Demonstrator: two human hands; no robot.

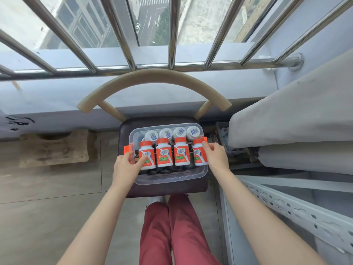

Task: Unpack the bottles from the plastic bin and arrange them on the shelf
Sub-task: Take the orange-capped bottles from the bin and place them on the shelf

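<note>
A: What do the hands do here?

B: The left hand (128, 165) rests its fingers on the leftmost orange-label bottle (146, 155), the thumb near the orange latch (127, 150) of the bin. The right hand (214, 153) pinches the top of the rightmost orange-label bottle (199, 154). I judge both are taking hold, but I cannot tell if either grip is fully closed.

A: Why one hand at each end?

B: I think the end bottles have free room beside them, so they come out easily, and two can go at once.

A: And between the hands?

B: Two more orange-label bottles (172, 154) lie there, over dark bottles (164, 171). Beyond the fingertips, white-capped bottles (172, 133) stand in a row. All are inside the plastic bin (172, 179), so nothing looks unpacked yet.

A: Why is the bin on the chair (200, 186)?

B: Probably to keep it at easy reach. The shelf (298, 205) is to the right of the right arm, near.
</note>
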